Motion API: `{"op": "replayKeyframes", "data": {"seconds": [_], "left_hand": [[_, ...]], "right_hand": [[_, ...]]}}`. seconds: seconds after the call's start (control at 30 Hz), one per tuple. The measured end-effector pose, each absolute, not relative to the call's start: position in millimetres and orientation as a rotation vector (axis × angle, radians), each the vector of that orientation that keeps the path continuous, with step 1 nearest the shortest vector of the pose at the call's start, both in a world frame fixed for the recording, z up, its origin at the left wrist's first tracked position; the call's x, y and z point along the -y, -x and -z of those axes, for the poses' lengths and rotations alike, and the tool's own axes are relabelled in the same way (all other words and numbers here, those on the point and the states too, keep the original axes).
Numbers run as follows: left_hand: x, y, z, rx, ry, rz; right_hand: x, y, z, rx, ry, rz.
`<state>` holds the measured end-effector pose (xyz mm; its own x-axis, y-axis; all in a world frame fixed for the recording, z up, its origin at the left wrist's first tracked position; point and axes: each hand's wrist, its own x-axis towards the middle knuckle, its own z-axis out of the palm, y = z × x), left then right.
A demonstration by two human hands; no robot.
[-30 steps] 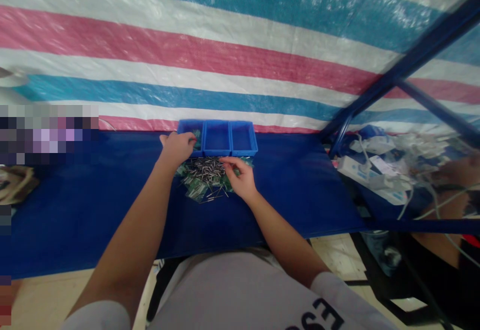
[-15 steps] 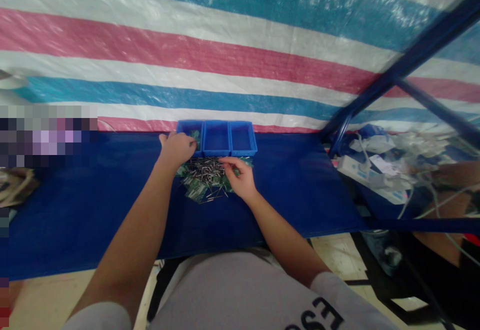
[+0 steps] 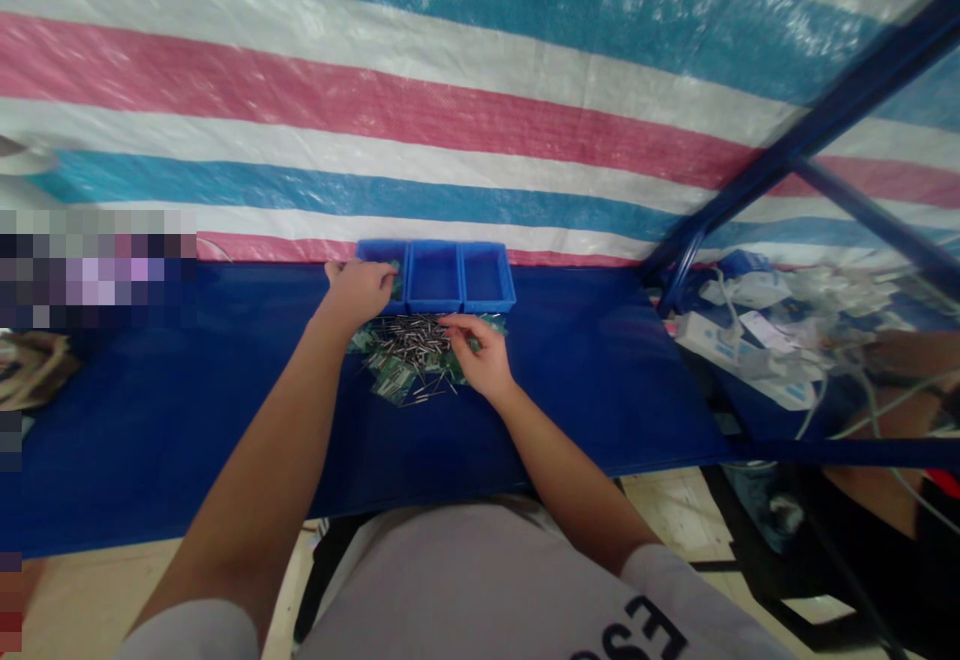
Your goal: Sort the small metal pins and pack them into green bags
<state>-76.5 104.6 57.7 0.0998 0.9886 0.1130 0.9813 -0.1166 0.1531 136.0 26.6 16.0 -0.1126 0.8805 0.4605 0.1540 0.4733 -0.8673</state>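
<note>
My left hand [image 3: 360, 292] is closed, with thumb and fingers pinched together over the left blue bin [image 3: 381, 248]. A bit of green shows at its fingertips and inside that bin; whether the hand grips it is hidden. My right hand [image 3: 481, 352] rests at the right side of a pile of thin metal pins [image 3: 417, 340], its thumb and forefinger curled close together among the pins. What sits between those fingertips is too small to make out. Flat green pieces [image 3: 393, 380] with pale marks lie under and around the pins.
The middle bin [image 3: 433, 304] and right bin [image 3: 487, 304] stand beside the left one on the blue table [image 3: 600, 370]. Behind hangs a striped plastic sheet [image 3: 450, 120]. At right are a blue metal frame [image 3: 750, 175], a white power strip [image 3: 742, 360], cables and plastic bags.
My left hand has shifted slightly right and its fingertips have risen a little over the left bin. The right hand has stayed in place by the pins.
</note>
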Motion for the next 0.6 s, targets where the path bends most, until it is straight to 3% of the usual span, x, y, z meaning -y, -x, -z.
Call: {"op": "replayKeyframes", "data": {"seconds": [0.37,0.6], "left_hand": [[-111.1,77.6,-47.4,-1.974,-2.299,-0.182],[-112.3,76.3,-52.5,-1.986,-2.268,-0.344]], "right_hand": [[-26.3,-136.2,-15.0,1.577,0.936,-0.789],[-27.0,-137.0,-14.9,1.579,0.942,-0.802]]}}
